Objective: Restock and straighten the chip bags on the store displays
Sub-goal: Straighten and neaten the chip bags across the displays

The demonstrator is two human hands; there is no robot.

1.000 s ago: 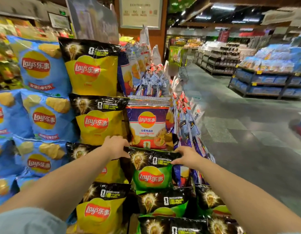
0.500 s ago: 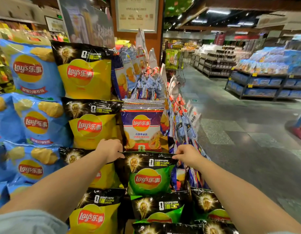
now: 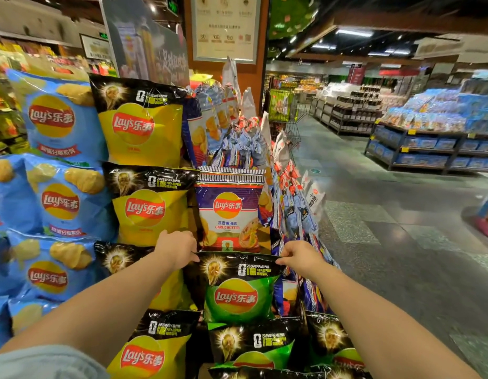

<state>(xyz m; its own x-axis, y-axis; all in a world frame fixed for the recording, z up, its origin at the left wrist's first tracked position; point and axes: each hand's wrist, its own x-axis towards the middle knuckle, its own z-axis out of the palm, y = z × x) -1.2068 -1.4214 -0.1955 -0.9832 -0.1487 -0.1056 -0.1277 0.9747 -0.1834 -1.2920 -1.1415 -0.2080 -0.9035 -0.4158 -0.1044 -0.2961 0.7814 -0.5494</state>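
Note:
A green and black chip bag (image 3: 237, 294) stands upright in the display, below a purple garlic butter bag (image 3: 232, 212). My left hand (image 3: 177, 248) pinches the green bag's top left corner. At the top right corner my right hand (image 3: 300, 258) pinches the same bag. Yellow and black bags (image 3: 144, 124) fill the column to the left, and blue bags (image 3: 59, 116) fill the far left. More green bags (image 3: 253, 348) lie lower in the stack.
Hanging snack packs (image 3: 292, 203) run along the display's right side. The tiled aisle floor (image 3: 401, 242) opens to the right. A low shelf of blue goods (image 3: 439, 143) stands at the back right, and a wire basket (image 3: 289, 124) sits behind the display.
Both hands keep their hold on the green bag's top corners. The bag's top edge looks pulled flatter and straighter, and the view has shifted slightly left and down.

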